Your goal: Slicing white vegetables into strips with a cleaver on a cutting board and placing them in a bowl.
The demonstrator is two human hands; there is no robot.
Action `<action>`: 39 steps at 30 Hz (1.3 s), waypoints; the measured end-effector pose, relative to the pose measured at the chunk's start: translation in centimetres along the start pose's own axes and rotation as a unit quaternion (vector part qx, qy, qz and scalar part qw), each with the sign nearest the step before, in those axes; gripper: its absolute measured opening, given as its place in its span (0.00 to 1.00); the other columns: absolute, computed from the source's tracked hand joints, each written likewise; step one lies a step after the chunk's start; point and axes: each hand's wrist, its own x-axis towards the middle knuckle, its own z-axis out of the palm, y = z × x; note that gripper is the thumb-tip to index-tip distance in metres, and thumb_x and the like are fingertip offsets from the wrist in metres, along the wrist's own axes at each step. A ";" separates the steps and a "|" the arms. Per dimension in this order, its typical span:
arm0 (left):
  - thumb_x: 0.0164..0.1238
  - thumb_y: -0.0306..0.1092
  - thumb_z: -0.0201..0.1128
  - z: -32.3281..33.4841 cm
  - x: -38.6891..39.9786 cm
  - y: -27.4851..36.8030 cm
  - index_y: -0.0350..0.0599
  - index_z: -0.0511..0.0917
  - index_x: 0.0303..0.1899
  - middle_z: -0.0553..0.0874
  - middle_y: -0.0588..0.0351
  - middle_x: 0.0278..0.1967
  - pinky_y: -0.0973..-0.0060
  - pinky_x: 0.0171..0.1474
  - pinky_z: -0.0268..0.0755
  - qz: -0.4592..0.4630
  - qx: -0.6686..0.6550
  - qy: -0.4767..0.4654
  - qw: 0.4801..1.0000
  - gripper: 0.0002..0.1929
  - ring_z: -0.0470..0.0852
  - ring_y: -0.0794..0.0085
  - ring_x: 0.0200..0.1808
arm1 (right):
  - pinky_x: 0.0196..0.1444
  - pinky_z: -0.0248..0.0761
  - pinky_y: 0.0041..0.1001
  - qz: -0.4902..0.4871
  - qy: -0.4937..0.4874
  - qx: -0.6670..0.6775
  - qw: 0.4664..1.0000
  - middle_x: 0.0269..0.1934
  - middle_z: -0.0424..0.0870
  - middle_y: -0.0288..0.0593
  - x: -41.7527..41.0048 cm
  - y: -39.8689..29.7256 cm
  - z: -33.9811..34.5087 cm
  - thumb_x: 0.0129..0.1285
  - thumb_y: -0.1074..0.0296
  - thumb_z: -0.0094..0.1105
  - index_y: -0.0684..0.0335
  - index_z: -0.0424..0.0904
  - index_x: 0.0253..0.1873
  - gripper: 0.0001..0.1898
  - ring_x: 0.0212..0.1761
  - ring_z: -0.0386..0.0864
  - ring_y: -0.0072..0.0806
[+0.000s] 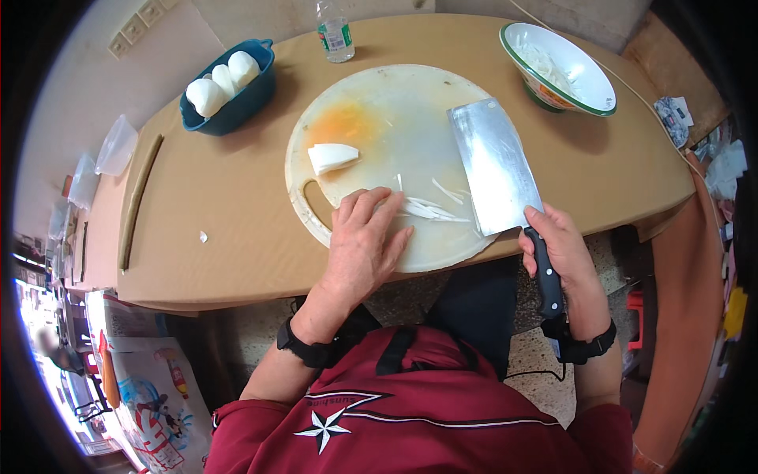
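A round plastic cutting board (408, 89) with an orange stain lies before me. My left hand (367, 237) rests at its near left part, its fingertips at the left end of some thin white vegetable strips (432, 210); whether it holds any is hidden. My right hand (553, 246) grips the black handle of a cleaver (497, 169), whose broad blade lies flat-side up over the board's right side. A cut piece of peeled white vegetable (333, 158) sits above my left hand, near the handle slot. A few loose strips are scattered between hand and blade.
A blue-green plastic basket (260, 89) of peeled white vegetables stands at the back left. Behind the board is a clear plastic bottle (336, 38). A green-rimmed bowl (598, 89) holding white shreds stands at the back right. A long stick (139, 201) lies on the brown-covered table (237, 255).
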 end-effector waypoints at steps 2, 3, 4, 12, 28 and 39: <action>0.62 0.32 0.69 -0.1 0.2 -0.2 0.39 0.79 0.57 0.79 0.46 0.57 0.58 0.63 0.67 0.001 -0.006 0.002 1.000 0.22 0.74 0.49 0.59 | 0.15 0.67 0.21 -0.002 0.008 0.006 1.000 0.21 0.73 0.35 -0.1 -0.4 -0.3 0.77 0.59 0.50 0.63 0.72 0.48 0.12 0.13 0.73 0.21; 0.61 0.31 0.69 -0.1 0.0 -0.2 0.39 0.79 0.58 0.79 0.46 0.57 0.59 0.63 0.67 0.001 -0.004 0.000 1.000 0.22 0.74 0.49 0.59 | 0.14 0.67 0.20 -0.003 0.018 0.006 1.000 0.21 0.73 0.35 -0.3 -0.3 -0.7 0.77 0.59 0.50 0.63 0.72 0.48 0.12 0.13 0.72 0.20; 0.61 0.31 0.69 -0.2 -0.1 -0.2 0.39 0.79 0.58 0.79 0.46 0.57 0.59 0.63 0.68 0.001 -0.001 -0.002 1.000 0.23 0.74 0.49 0.60 | 0.14 0.66 0.19 -0.003 0.027 0.006 1.000 0.21 0.73 0.35 -0.6 -0.2 -1.2 0.77 0.59 0.50 0.63 0.72 0.48 0.12 0.12 0.71 0.20; 0.61 0.31 0.70 -1.9 0.7 -0.8 0.37 0.78 0.58 0.79 0.46 0.57 0.61 0.63 0.69 -0.033 -0.009 -0.034 0.999 0.23 0.74 0.50 0.60 | 0.13 0.65 0.19 0.030 0.050 -0.008 0.998 0.20 0.72 0.36 -2.1 0.2 -4.2 0.76 0.60 0.50 0.66 0.73 0.52 0.13 0.11 0.70 0.20; 0.63 0.23 0.64 0.8 2.0 -0.9 0.37 0.81 0.50 0.82 0.47 0.49 0.65 0.54 0.75 -0.002 -0.060 0.001 0.998 0.14 0.81 0.53 0.51 | 0.16 0.65 0.20 0.083 -0.068 -0.018 0.994 0.22 0.73 0.35 -2.7 1.8 0.6 0.77 0.61 0.48 0.66 0.75 0.51 0.13 0.14 0.71 0.19; 0.61 0.21 0.65 1.9 2.8 0.9 0.39 0.84 0.47 0.85 0.50 0.46 0.66 0.49 0.78 0.009 -0.092 0.004 0.996 0.12 0.84 0.54 0.47 | 0.16 0.66 0.21 0.074 -0.106 0.040 0.991 0.23 0.73 0.35 -2.6 3.4 4.3 0.77 0.61 0.48 0.66 0.74 0.45 0.12 0.14 0.71 0.20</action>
